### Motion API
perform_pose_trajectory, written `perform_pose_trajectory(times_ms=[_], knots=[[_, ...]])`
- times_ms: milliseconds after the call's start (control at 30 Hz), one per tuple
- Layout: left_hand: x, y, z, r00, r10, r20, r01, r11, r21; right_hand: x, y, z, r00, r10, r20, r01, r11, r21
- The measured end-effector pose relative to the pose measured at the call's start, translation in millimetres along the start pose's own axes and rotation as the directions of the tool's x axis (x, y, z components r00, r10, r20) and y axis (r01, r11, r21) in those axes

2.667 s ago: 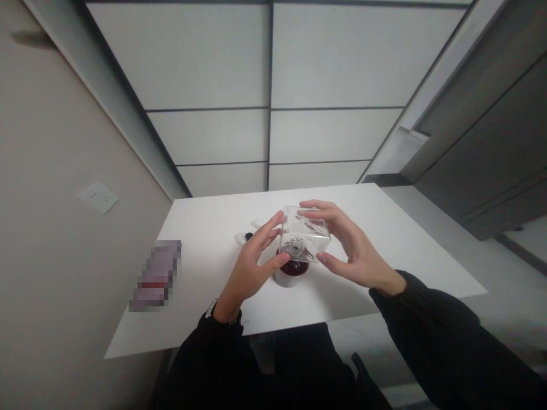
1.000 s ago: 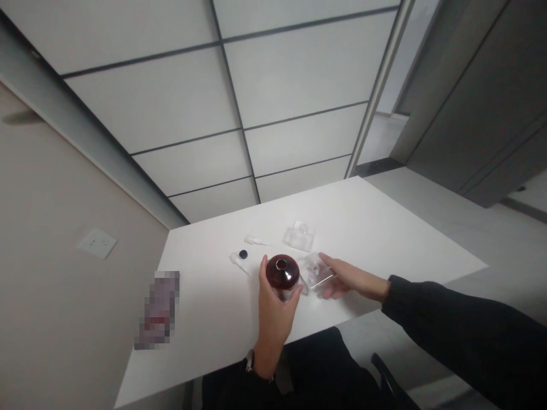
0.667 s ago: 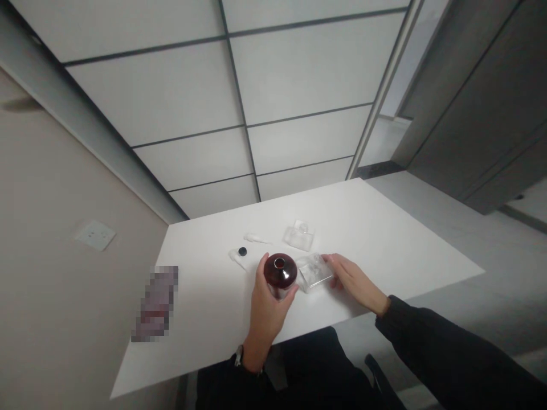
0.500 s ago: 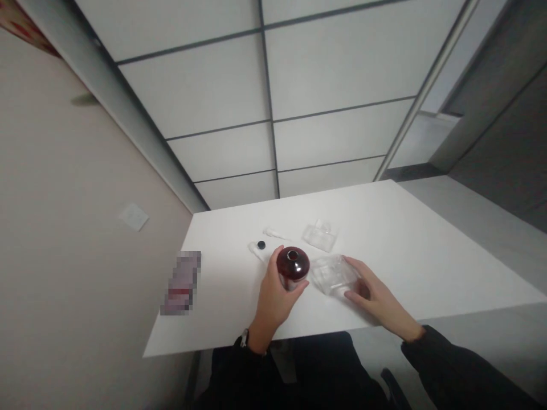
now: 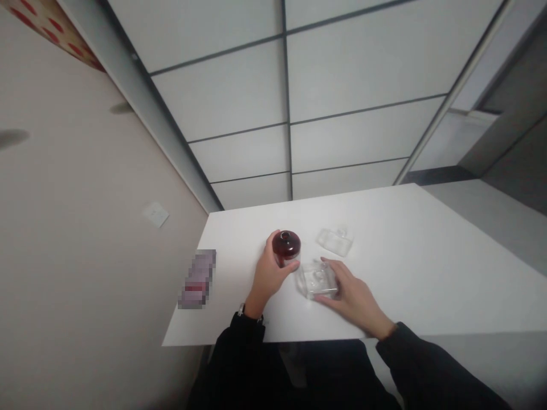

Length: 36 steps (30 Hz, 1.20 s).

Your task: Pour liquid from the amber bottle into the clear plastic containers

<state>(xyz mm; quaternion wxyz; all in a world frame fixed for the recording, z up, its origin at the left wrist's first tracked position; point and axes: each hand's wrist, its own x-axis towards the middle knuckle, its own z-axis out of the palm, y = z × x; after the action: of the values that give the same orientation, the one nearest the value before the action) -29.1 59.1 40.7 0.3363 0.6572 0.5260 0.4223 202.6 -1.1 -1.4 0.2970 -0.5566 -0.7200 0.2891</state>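
My left hand (image 5: 270, 270) is wrapped round a dark reddish-brown bottle (image 5: 287, 244) with a pale label and an uncapped round mouth on top. The bottle stands upright, or nearly so, over the table. To its right, my right hand (image 5: 352, 290) has its thumb and fingers on either side of a clear, flat-sided bottle (image 5: 317, 280), close beside the brown one. A second clear, flat bottle (image 5: 334, 242) lies on the white table (image 5: 397, 250) beyond my right hand.
A pixelated pinkish rectangular item (image 5: 197, 279) lies at the table's left end. Past the far edge is a sliding door with pale panels (image 5: 239, 125). The left wall carries a white switch plate (image 5: 157, 214).
My left hand and the brown bottle have moved away from me, over the white pump pieces and black cap seen before. My right hand has brought the clear bottle leftward and turned it.
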Motion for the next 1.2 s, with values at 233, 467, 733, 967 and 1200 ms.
perform_pose_trajectory(times_ms=[233,467,733,967,1200], knots=[[11.1,-16.2,1.1,0.998,0.006,-0.055,-0.009,0.999,-0.053,6.6,-7.9,3.7,1.0,0.021,0.013,-0.022,0.999,0.049],[12.7,-17.1,2.0,0.997,-0.007,-0.08,-0.001,0.995,-0.099,5.6,-4.3,2.2,1.0,0.009,-0.014,-0.006,0.984,0.178],[20.5,17.0,-12.5,0.99,-0.004,-0.144,-0.011,0.994,-0.107,8.2,-11.3,-13.1,0.931,0.054,-0.361,0.066,0.947,0.313],[1.9,70.3,-15.5,0.992,0.112,-0.056,-0.115,0.992,-0.049,12.5,-43.6,-50.9,0.886,-0.213,-0.412,0.269,0.959,0.083],[-24.8,116.6,0.1,0.969,0.154,0.193,-0.126,0.98,-0.152,-11.8,-60.6,-60.4,0.893,-0.336,-0.301,0.349,0.937,-0.012]])
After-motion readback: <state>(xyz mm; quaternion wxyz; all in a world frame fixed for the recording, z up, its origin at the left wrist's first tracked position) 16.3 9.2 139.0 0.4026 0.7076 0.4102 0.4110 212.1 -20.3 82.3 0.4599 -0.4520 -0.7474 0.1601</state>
